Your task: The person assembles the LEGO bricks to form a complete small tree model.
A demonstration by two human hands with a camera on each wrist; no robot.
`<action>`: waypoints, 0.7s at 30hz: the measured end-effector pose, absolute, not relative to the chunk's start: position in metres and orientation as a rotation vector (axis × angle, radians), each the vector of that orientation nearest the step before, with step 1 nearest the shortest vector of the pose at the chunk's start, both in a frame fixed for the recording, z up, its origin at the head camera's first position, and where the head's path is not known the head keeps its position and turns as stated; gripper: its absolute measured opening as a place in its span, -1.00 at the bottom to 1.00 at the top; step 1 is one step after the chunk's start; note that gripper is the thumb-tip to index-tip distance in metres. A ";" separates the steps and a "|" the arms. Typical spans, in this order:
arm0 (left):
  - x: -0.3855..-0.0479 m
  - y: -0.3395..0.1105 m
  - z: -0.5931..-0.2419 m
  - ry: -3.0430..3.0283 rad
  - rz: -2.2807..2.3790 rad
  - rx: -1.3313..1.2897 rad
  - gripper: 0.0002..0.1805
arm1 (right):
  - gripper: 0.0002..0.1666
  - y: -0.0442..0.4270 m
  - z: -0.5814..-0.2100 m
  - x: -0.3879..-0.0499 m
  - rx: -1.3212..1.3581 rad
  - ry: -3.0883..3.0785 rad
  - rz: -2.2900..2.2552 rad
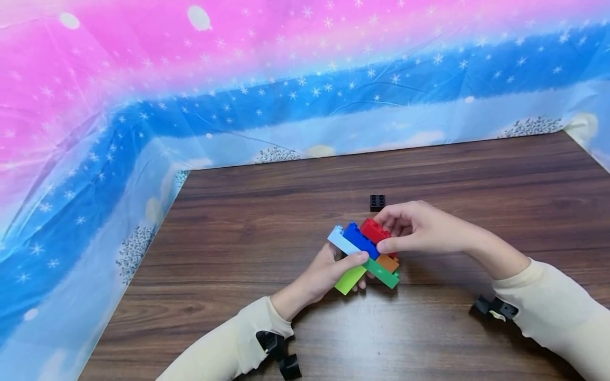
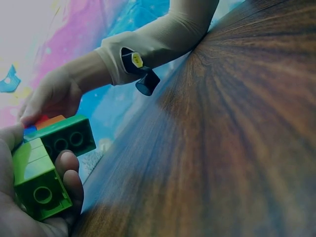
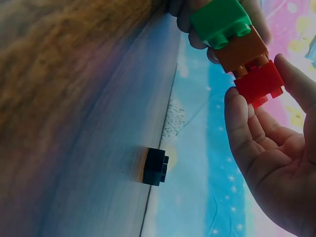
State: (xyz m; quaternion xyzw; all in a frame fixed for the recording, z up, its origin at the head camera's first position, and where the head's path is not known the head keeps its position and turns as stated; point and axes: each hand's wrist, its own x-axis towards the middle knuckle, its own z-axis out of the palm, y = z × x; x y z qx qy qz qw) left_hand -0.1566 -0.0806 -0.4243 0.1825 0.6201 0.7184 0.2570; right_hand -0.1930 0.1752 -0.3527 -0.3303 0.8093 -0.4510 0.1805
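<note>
My left hand (image 1: 324,272) grips a stack of toy building bricks from below, its thumb across the front. The stack holds a lime green brick (image 1: 350,280), a green brick (image 1: 383,274), a light blue brick (image 1: 342,242), an orange brick (image 1: 387,263), a dark blue brick (image 1: 360,241) and a red brick (image 1: 375,230) at the top. With thumb and fingers, my right hand (image 1: 424,230) pinches the red brick. Orange studs show between the orange and red bricks in the right wrist view. Fingers of the left hand curl round the lime brick (image 2: 42,185) in the left wrist view.
A black brick (image 1: 377,202) with studs up lies on the dark wooden table (image 1: 229,222), just behind the stack. A pink and blue snowflake cloth (image 1: 286,100) hangs along the table's back and left edges. Black camera mounts (image 1: 278,352) sit on both wrists.
</note>
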 end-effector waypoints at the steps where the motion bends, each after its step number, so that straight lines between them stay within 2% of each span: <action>1: -0.157 -0.081 -0.424 1.684 1.944 0.495 -0.50 | -0.54 0.175 -0.354 -0.194 -0.933 2.284 -1.282; 11: -0.157 -0.082 -0.424 1.688 1.930 0.488 -0.44 | -0.59 0.173 -0.359 -0.195 -0.918 2.237 -1.343; 21: -0.159 -0.082 -0.424 1.718 1.909 0.532 -0.54 | -0.57 0.175 -0.363 -0.199 -0.921 2.145 -1.377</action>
